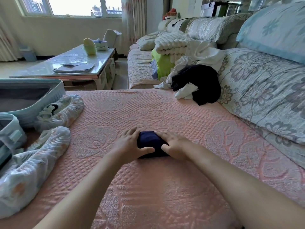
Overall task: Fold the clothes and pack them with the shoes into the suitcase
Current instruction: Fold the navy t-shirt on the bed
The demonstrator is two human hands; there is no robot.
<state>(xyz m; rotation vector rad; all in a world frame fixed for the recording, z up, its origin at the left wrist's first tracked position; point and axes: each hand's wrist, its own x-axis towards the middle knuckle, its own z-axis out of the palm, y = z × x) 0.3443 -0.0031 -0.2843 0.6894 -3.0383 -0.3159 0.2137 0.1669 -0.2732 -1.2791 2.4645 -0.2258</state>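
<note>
A small dark navy garment (149, 141), folded into a compact bundle, lies on the pink quilted sofa seat (165, 111). My left hand (130, 144) holds its left side, thumb across the front. My right hand (173, 144) rests on its right side with fingers spread. A heap of white and dark clothes (196, 83) lies unfolded at the back right by the cushions. An open light-blue suitcase (31, 96) stands at the left. Two shoes in translucent bags lie beside it, one near (33, 164) and one farther (61, 111).
Large floral cushions (264, 86) line the right side. Folded white and green blankets (171, 52) sit farther along the sofa. A glass-topped coffee table (69, 63) with papers and cups stands beyond the suitcase. A light-blue pouch (9, 131) lies at the left edge.
</note>
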